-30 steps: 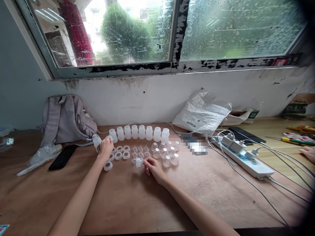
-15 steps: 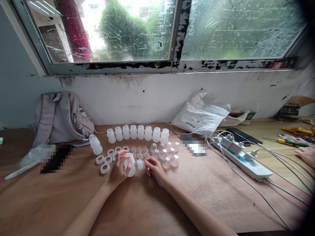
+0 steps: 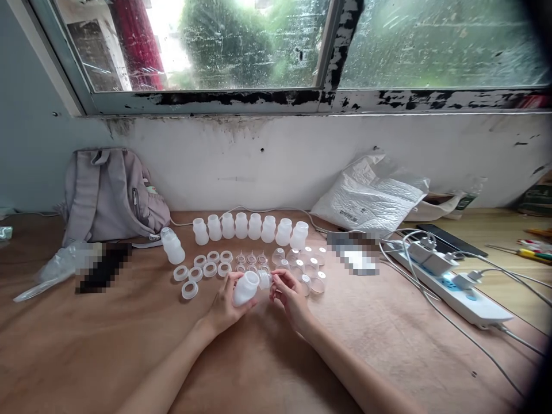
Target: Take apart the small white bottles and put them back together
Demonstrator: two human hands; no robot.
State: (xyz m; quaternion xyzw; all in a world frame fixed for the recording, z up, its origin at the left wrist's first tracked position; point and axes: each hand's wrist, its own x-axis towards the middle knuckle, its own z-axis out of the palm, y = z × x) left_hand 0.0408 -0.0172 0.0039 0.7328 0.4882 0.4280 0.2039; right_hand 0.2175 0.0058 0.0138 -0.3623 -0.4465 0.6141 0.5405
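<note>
My left hand (image 3: 224,307) is closed round a small translucent white bottle (image 3: 245,287), tilted with its mouth pointing right. My right hand (image 3: 290,296) pinches a small white nipple part (image 3: 264,279) right at the bottle's mouth. Behind my hands lie white rings (image 3: 210,269), small clear nipples (image 3: 250,260) and clear domed caps (image 3: 311,270). A row of several more bottles (image 3: 254,227) stands near the wall. One assembled bottle (image 3: 173,246) stands apart at the left.
A grey backpack (image 3: 110,195) leans on the wall at the left, with a crumpled plastic bag (image 3: 58,267) in front of it. At the right are a white bag (image 3: 371,195), a power strip (image 3: 457,287) with plugs and cables, and a screwdriver (image 3: 532,253).
My left hand left the assembled bottle at the left, took a bottle and brought it to the middle. My right hand lifted the nipple part to the bottle's mouth.
</note>
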